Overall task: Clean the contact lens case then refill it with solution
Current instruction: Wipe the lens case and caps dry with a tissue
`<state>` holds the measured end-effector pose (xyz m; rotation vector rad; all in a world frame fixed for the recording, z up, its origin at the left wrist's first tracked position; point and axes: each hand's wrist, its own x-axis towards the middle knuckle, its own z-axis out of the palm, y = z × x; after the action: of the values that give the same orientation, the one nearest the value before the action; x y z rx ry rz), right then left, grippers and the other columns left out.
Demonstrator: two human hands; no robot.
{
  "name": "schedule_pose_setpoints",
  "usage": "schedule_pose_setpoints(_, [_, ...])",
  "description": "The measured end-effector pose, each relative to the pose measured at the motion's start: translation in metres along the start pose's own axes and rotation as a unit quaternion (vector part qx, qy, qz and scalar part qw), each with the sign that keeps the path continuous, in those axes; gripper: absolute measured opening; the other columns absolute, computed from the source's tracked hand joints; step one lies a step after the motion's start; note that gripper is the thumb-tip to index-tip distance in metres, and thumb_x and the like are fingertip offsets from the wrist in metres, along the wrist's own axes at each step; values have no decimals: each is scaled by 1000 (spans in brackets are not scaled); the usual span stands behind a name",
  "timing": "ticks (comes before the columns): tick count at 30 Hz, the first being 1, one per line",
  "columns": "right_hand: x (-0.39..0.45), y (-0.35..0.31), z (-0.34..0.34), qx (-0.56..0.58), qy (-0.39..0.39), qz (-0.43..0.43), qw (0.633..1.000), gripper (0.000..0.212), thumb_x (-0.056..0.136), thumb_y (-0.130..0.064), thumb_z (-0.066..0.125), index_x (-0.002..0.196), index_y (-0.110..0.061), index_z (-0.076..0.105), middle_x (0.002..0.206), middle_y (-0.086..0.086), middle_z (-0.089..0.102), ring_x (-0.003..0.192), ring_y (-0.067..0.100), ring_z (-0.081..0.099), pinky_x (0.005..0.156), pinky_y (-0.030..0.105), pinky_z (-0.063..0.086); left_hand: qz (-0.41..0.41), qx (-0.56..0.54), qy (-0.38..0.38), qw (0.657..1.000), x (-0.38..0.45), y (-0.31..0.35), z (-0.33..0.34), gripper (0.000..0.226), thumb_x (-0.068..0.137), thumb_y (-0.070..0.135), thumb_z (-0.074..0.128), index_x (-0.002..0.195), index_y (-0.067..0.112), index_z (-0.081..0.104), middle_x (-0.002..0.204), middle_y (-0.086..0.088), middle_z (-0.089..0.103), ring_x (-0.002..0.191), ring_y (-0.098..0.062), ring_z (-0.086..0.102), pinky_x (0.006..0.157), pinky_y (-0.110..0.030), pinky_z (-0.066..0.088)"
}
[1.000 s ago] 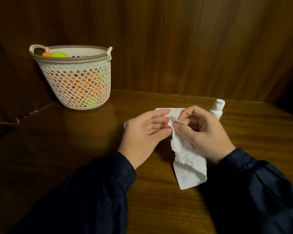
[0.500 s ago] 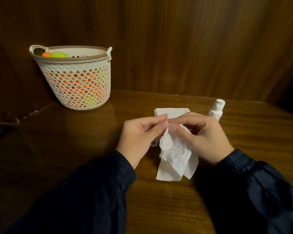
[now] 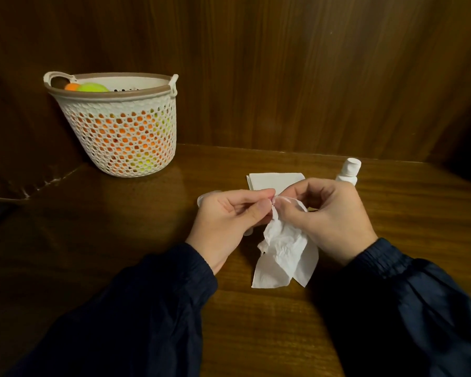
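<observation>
1. The wooden table (image 3: 136, 268) fills the lower view, backed by dark wood panelling (image 3: 310, 77) with vertical grain.
2. Two dark sleeves (image 3: 136, 317) reach in from the bottom edge, one on each arm.
3. A white lattice basket (image 3: 125, 137) with a brown rim stands at the back left of the table. Inside it, an orange ball (image 3: 71, 86) and a yellow-green ball (image 3: 93, 87) show above the rim; more orange and yellow-green shows through the holes.
4. A crumpled white tissue (image 3: 283, 257) hangs from the fingertips down to the table. Compared with a second ago it is more bunched and hangs shorter.
5. The right hand (image 3: 335, 216) pinches the top of the tissue between thumb and forefinger, pressing it against what the left hand holds.
6. The left hand (image 3: 226, 221), fingers curled, grips the contact lens case (image 3: 206, 198). Only a pale end shows past the knuckles, with another pale bit below the palm; the rest is hidden. A second ago this hand lay flatter, with its fingers straighter.
7. A folded white tissue (image 3: 272, 180) lies flat just behind the hands, where it was before.
8. A small white solution bottle (image 3: 350, 172) stands upright behind the right hand, cap on. No writing on it can be read.
</observation>
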<state>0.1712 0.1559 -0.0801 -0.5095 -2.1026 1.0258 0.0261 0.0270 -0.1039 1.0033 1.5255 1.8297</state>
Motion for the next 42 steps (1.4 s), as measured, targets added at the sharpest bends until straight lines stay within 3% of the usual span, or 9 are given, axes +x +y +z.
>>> schedule_pose_setpoints(4, [1,-3,-7,-32,-67,-3,997,1,87,-28,85,87,-28,83,85,-14,81,81,10,77,72,36,67,9,16,1,1000,-1,-1,0,22,91,16,78,108,27,83,104,1,84,92,-16,80,76,-38,63])
schedule_pose_setpoints(10, [-2,-8,-5,44,-99,-6,994,14,86,-36,81,95,-26,85,91,-8,83,86,14,80,74,35,67,4,-54,7,998,0,2,-1,34,79,28,79,112,18,84,112,-9,82,111,-43,73,102,-75,50])
schedule_pose_setpoints(13, [-3,-7,-3,84,-93,9,992,14,85,-31,82,95,-24,86,93,-5,84,88,17,81,78,38,67,-10,-66,8,998,1,3,-2,31,77,28,81,107,21,85,110,-11,82,113,-46,71,102,-75,47])
schedule_pose_setpoints(20, [-1,-7,-8,-4,-84,-2,996,7,89,-21,85,92,-28,86,87,-8,82,83,18,78,74,50,66,-23,-77,-9,997,0,6,-2,32,73,33,85,104,26,86,110,-11,82,114,-46,69,103,-70,49])
schedule_pose_setpoints(24, [-1,-7,-8,-57,-64,-38,996,7,89,-24,83,93,-29,85,89,-15,81,86,9,76,76,37,64,-26,-65,-21,997,0,5,-3,30,75,32,82,105,27,85,111,-12,82,111,-43,73,97,-61,54])
schedule_pose_setpoints(29, [-5,-7,0,-30,-24,-52,998,8,91,-23,82,97,-28,85,93,-17,82,90,2,76,76,21,62,-28,-50,-29,998,1,5,-4,29,77,31,81,105,29,85,112,-9,82,110,-32,77,106,-70,50])
schedule_pose_setpoints(34, [-5,-8,1,61,-52,-23,996,9,91,-26,81,98,-24,85,94,-9,83,88,13,79,73,31,66,-32,-53,-21,998,3,5,-5,26,77,33,80,102,31,86,114,-6,82,111,-26,77,101,-55,59])
schedule_pose_setpoints(38, [-3,-7,-4,25,-79,-17,996,7,91,-27,83,97,-28,86,92,-9,83,87,17,79,77,44,67,-43,-82,-26,995,2,5,-6,25,80,27,79,104,28,85,115,-7,81,110,-25,77,94,-43,62])
schedule_pose_setpoints(42, [-3,-9,-7,-41,-63,-47,996,10,90,-24,83,97,-31,85,92,-18,81,90,8,76,78,35,65,-46,-96,-29,994,1,5,-5,26,80,25,78,105,26,85,116,-11,81,117,-38,72,109,-64,49])
